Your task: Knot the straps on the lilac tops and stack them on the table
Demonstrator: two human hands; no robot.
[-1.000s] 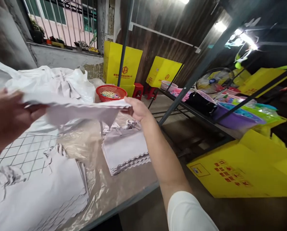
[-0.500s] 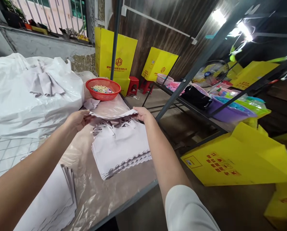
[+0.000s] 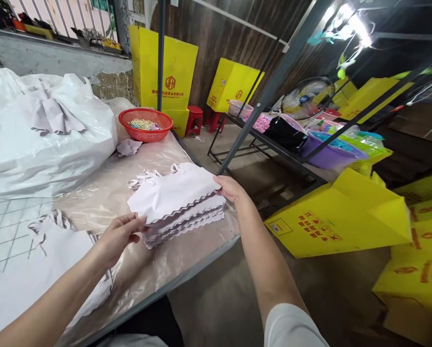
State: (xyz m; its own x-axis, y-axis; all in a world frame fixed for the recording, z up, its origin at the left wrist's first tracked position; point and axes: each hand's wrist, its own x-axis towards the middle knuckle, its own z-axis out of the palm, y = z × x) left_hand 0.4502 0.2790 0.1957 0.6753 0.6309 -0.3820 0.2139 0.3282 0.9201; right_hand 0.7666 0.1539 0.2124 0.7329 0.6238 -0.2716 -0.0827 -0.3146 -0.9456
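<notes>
A: What has changed since half a second ago?
B: Then, the fabric piece (image 3: 180, 188) was stretched in the air above the far side of the pile (image 3: 194, 219). Now it is lying spread on top of this pile, its wavy edge toward the person.
A: And how is the grip of each hand?
B: The left hand (image 3: 124, 234) has thumb and fingers pinched together at the near left corner. The right hand (image 3: 230, 188) pinches the right corner in the same manner, so the near edge is held between them.
A: Where is the pile?
B: On the plastic-covered tabletop (image 3: 140, 274), nearer to the person than the red basket (image 3: 147, 137).
A: What does it mean for the work?
B: In my judgement, the piece is placed but not yet released, and its edge is perhaps being aligned.
</notes>
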